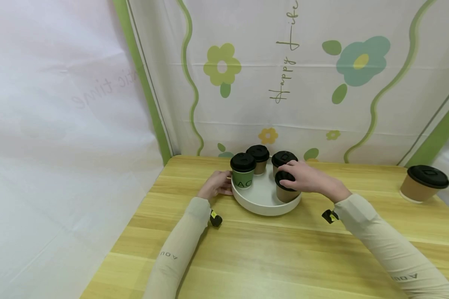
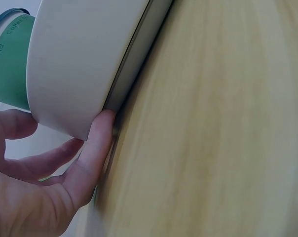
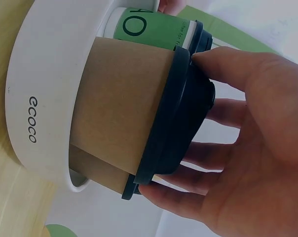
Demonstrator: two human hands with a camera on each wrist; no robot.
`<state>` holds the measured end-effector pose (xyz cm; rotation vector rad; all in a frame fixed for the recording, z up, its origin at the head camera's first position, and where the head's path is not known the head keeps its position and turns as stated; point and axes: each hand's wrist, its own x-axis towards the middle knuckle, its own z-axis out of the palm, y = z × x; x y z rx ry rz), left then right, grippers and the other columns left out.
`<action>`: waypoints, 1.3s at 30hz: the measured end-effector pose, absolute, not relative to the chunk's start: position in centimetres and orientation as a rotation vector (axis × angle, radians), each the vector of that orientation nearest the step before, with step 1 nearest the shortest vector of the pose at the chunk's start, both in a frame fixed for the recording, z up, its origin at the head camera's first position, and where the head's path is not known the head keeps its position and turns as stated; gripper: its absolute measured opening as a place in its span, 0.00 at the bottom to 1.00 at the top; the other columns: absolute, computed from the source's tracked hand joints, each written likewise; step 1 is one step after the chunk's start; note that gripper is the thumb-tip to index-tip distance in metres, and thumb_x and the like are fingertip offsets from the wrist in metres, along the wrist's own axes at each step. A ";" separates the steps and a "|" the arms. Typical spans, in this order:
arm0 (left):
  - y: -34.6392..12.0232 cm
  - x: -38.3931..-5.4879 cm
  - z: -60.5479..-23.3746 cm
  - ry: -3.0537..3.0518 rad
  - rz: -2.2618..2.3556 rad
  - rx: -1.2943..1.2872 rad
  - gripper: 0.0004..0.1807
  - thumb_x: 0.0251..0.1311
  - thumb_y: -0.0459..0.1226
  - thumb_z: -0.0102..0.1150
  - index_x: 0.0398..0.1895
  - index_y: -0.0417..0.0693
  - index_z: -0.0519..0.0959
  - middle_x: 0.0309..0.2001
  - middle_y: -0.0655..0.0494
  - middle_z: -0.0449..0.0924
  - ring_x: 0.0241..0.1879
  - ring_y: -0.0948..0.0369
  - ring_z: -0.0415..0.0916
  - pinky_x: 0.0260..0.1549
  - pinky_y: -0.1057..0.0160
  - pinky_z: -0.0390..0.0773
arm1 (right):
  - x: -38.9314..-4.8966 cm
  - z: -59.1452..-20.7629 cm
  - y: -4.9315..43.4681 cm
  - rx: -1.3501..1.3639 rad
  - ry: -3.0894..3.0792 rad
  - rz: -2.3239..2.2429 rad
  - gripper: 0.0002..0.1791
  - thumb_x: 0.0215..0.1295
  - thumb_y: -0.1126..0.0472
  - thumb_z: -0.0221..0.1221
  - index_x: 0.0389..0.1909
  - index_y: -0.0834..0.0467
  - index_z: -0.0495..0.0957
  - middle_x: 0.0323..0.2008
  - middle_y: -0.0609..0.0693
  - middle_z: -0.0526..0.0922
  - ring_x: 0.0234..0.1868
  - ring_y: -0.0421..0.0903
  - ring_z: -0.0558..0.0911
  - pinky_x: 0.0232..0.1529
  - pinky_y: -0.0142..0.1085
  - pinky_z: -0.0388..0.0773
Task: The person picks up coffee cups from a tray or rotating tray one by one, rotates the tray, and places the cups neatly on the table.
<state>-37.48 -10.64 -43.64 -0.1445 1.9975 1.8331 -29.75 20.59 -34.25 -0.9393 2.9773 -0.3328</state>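
Head view: round white tray [image 1: 265,209] sitting near the back edge of a wooden table [image 1: 247,257], with four lidded coffee cups in it. There's a green cup [image 1: 243,174] on the left, a brown one [image 1: 260,166] just behind it, another brown cup [image 1: 284,157] at the back right, partly hidden, and a front brown cup [image 1: 285,195] by the right side of the rim. The person's right hand [image 1: 308,177] is over that front one, fingers on its black lid. The left hand [image 1: 218,184] is at the tray's left side, next to the green cup. A spare brown cup [image 1: 420,189] stands well apart on the far right of the table. Flowery curtain [image 1: 295,112] behind it all.

Left wrist view: the left hand has its fingers spread a bit, tips touching the tray's outer wall, one of them down at the bottom edge. The green cup pokes up above the rim.

Right wrist view: the right hand is pinching the front cup's lid, thumb on one side and fingertips on the other. The cup's lower part is behind the tray wall, so can't tell if its base touches the tray floor. "ecoco" is printed on the wall.
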 end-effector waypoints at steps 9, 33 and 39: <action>-10.6 -37.6 -43.8 1.990 1.841 -0.148 0.21 0.73 0.44 0.44 0.60 0.40 0.74 0.53 0.41 0.78 0.43 0.53 0.80 0.38 0.52 0.86 | -29.7 -34.0 20.4 -0.969 2.983 -0.334 0.25 0.69 0.51 0.58 0.62 0.61 0.75 0.58 0.64 0.77 0.58 0.62 0.76 0.58 0.58 0.71; -10.7 -37.8 -43.9 1.994 1.839 -0.151 0.22 0.72 0.44 0.45 0.60 0.38 0.72 0.53 0.41 0.77 0.44 0.52 0.80 0.37 0.53 0.86 | -29.7 -30.8 23.1 -0.968 3.044 -0.524 0.25 0.69 0.50 0.59 0.60 0.61 0.75 0.58 0.62 0.79 0.61 0.63 0.75 0.61 0.57 0.71; -10.5 -37.5 -43.8 1.993 1.840 -0.151 0.23 0.72 0.44 0.45 0.62 0.38 0.71 0.53 0.41 0.77 0.44 0.52 0.80 0.38 0.53 0.86 | -29.0 -29.2 24.6 -0.873 3.027 -0.587 0.27 0.70 0.48 0.58 0.61 0.62 0.74 0.60 0.63 0.77 0.63 0.63 0.73 0.62 0.58 0.69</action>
